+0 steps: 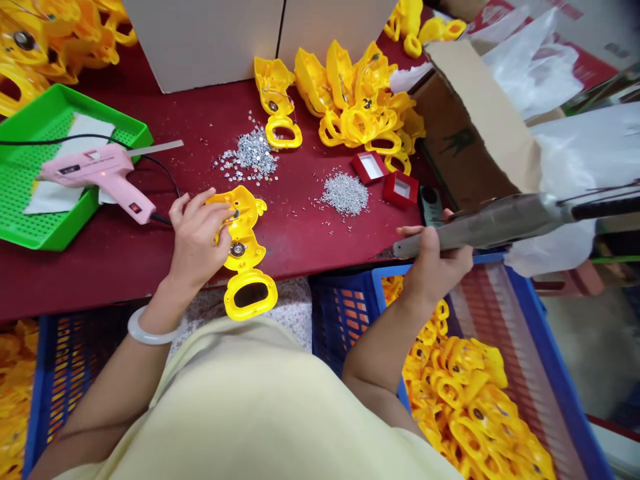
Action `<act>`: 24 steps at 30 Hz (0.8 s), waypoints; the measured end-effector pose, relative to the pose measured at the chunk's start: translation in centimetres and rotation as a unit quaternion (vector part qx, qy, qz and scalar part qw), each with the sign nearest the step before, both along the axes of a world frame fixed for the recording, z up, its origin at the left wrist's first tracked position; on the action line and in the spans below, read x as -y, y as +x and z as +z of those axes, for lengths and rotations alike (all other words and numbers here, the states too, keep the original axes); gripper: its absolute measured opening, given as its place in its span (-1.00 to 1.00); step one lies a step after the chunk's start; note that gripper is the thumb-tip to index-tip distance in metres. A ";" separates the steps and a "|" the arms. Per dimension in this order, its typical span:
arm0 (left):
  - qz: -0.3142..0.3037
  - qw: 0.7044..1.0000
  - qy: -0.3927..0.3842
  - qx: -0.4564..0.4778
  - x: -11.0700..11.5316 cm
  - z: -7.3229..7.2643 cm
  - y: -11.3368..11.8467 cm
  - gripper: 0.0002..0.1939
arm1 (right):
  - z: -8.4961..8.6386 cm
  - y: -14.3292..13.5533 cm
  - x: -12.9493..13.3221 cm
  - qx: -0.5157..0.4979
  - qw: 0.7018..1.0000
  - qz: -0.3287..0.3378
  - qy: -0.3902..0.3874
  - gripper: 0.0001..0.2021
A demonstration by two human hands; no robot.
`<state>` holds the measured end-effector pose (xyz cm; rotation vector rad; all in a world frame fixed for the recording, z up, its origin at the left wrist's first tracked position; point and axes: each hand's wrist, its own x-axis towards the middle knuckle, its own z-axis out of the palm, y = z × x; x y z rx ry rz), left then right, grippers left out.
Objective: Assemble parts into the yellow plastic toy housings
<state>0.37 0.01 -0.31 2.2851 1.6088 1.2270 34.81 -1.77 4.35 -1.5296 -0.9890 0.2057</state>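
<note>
My left hand (196, 235) presses down on a yellow plastic toy shell (245, 257) that lies at the front edge of the dark red table (310, 227). The shell has a ring handle hanging over the edge and a small metal disc in its middle. My right hand (434, 257) grips a grey powered screwdriver (495, 223) held level above the blue crate, its tip pointing left toward the shell but well apart from it. A white bangle (150, 331) sits on my left wrist.
A pink glue gun (103, 177) rests on a green tray (35, 220). Two piles of small silver screws (345, 193) lie mid-table near two small red boxes (370, 167). More yellow shells (355, 100) are heaped behind. A blue crate (500, 413) of shells stands at right.
</note>
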 end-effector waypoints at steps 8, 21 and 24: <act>0.023 1.000 0.009 0.018 4.1 1.9 -1.0 -0.69 | 1.0 -7.6 -7.3 -0.041 0.988 0.130 0.069 -0.75; 0.050 0.995 0.014 0.091 5.4 2.2 -1.1 -0.82 | -0.6 -12.3 -9.6 -0.108 0.976 0.126 0.144 -0.77; -0.008 0.969 -0.096 0.229 5.7 2.5 0.8 -0.86 | 2.3 -12.9 -6.3 -0.177 0.953 0.157 0.188 -0.86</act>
